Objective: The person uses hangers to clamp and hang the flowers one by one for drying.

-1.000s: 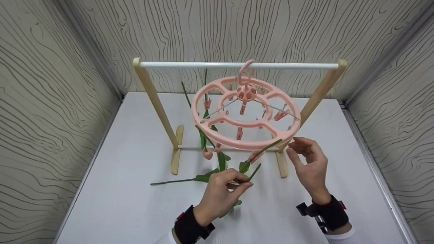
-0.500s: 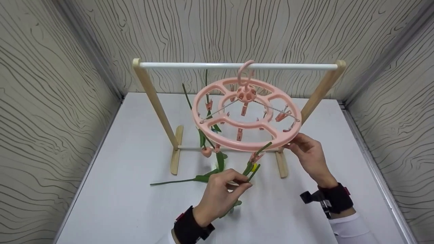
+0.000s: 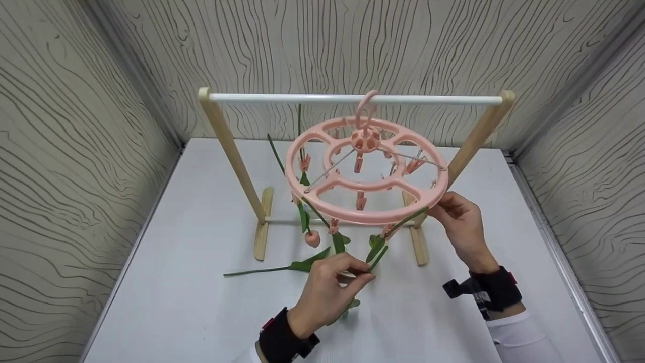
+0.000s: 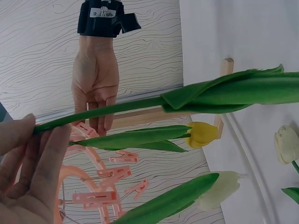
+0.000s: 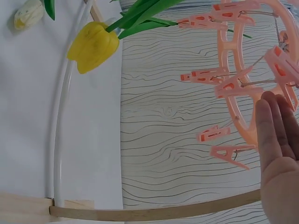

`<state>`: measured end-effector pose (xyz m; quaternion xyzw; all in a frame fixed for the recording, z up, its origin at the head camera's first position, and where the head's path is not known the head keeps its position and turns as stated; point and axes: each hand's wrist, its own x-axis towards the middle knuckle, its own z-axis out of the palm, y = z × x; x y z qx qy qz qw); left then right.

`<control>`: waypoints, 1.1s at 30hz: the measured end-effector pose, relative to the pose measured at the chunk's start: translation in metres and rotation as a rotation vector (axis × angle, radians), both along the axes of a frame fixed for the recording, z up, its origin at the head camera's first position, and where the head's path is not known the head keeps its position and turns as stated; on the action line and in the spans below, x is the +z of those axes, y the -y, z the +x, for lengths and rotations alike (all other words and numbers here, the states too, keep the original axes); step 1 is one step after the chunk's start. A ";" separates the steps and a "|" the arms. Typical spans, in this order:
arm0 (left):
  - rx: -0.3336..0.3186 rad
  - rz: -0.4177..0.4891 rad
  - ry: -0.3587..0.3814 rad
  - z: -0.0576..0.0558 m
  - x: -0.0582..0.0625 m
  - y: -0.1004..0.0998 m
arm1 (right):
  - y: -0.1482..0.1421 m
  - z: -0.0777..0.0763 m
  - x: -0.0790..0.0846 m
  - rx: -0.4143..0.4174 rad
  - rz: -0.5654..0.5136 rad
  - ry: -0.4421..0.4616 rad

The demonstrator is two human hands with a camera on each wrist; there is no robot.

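Observation:
My left hand point(image 3: 327, 290) pinches the green stem of a tulip point(image 4: 117, 107) between thumb and fingers, below the hanger's front rim; its bloom is out of the left wrist view. At the right of the round pink clip hanger point(image 3: 368, 218), my right hand point(image 3: 461, 229) has thumb and index finger on the rim. Its other fingers lie straight beside a pink clip point(image 5: 280, 63) in the right wrist view. A yellow tulip point(image 5: 93, 46) hangs bloom-down from a front clip. On the left side hang further tulips, one with a pink bloom point(image 3: 312, 239).
The hanger hooks over the white top bar point(image 3: 282, 97) of a stand with wooden posts point(image 3: 232, 151). Several unused clips, such as one at the front point(image 3: 361, 200), dangle under it. Another tulip, its stem point(image 3: 257, 272) pointing left, lies on the white table point(image 3: 191, 312).
My right hand has come in to the hanger's rim. The hanger has turned, its right side going back and its left side forward, swinging the tulips along. My left hand stays put.

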<state>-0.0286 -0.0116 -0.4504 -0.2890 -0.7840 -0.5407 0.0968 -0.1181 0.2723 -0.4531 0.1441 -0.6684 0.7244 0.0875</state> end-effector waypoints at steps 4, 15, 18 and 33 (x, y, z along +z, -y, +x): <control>-0.001 0.015 0.002 0.001 0.001 0.000 | -0.001 0.002 0.000 0.044 -0.092 0.018; 0.003 0.031 -0.010 0.000 0.005 0.000 | -0.001 0.013 0.001 0.131 -0.073 0.067; -0.001 0.035 -0.021 -0.001 0.008 0.000 | 0.003 0.017 0.002 0.159 -0.069 0.052; -0.036 0.071 -0.036 -0.004 0.019 -0.004 | 0.029 0.041 0.005 0.138 0.040 -0.003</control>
